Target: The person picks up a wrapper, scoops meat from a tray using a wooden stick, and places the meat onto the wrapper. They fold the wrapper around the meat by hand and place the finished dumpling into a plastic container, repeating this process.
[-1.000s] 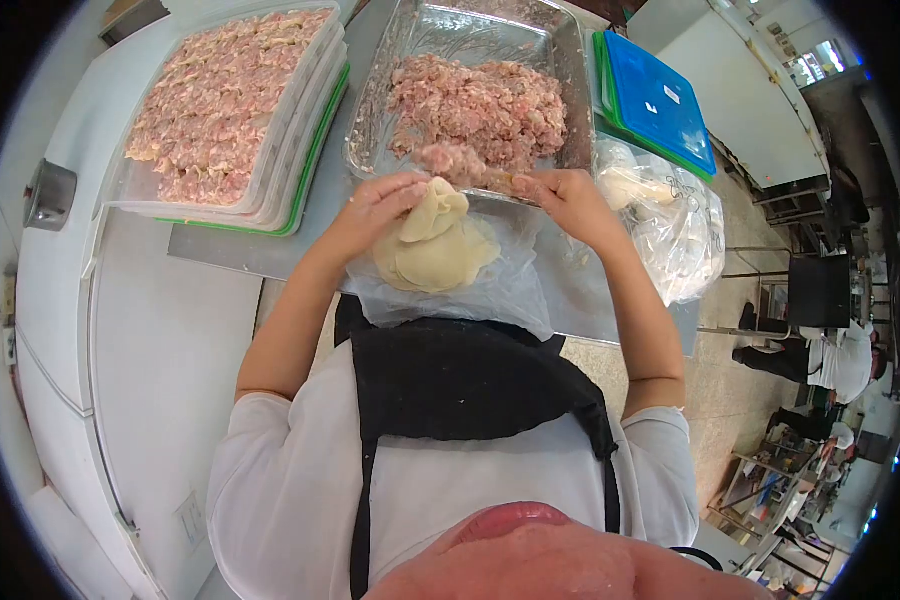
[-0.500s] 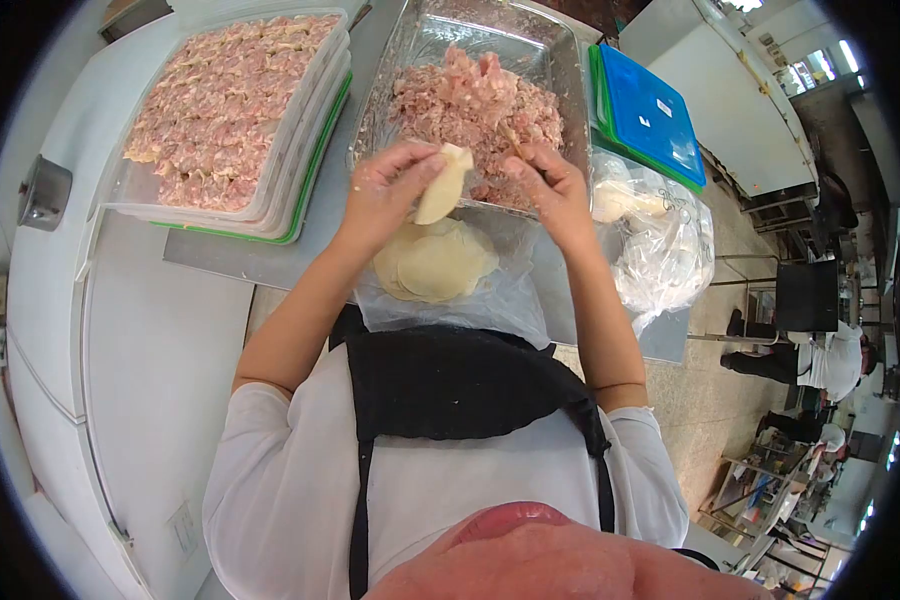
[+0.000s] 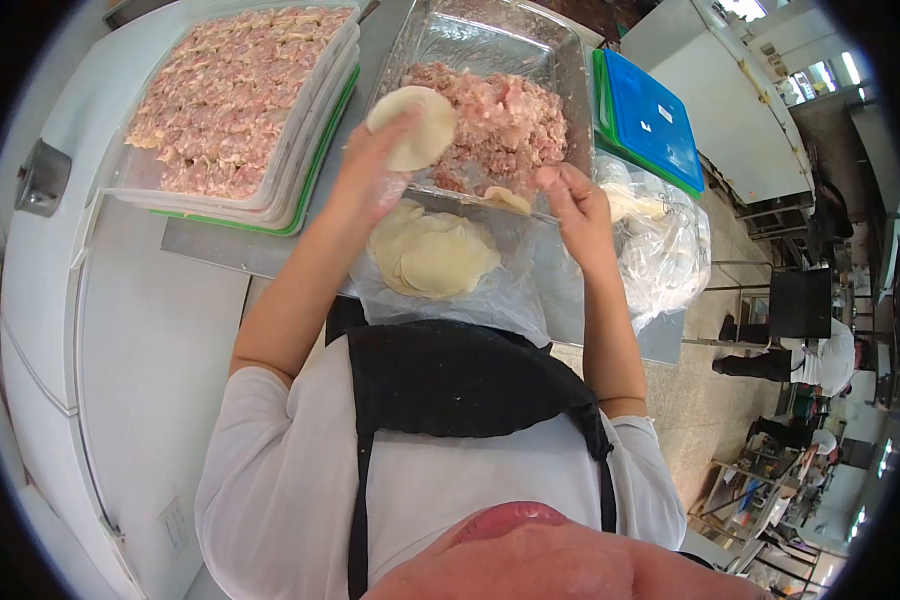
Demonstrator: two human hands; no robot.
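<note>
A round, pale dough wrapper [image 3: 425, 135] lies flat across the fingers of my left hand [image 3: 378, 160], raised over the near left corner of the metal tray [image 3: 490, 32]. Pink minced meat [image 3: 510, 120] is heaped in that tray. At the tray's near right corner, my right hand [image 3: 582, 205] is closed, its fingers pinched by a flat tan spatula [image 3: 510, 200]; the exact grip is too small to make out. A stack of dough wrappers [image 3: 435, 255] rests below my hands on a clear plastic bag [image 3: 510, 285].
At left, stacked clear boxes [image 3: 295, 160] hold rows of filled pieces [image 3: 235, 95]. Blue-lidded boxes [image 3: 655, 115] and a plastic bag of pale contents [image 3: 665, 245] are at right. A metal pot [image 3: 42, 178] stands far left. Another person [image 3: 820, 360] is in the background.
The wrapper in my left hand was edge-on and folded-looking; now it faces up, flat, farther forward and left. My right hand has moved slightly right and nearer to me, away from the meat.
</note>
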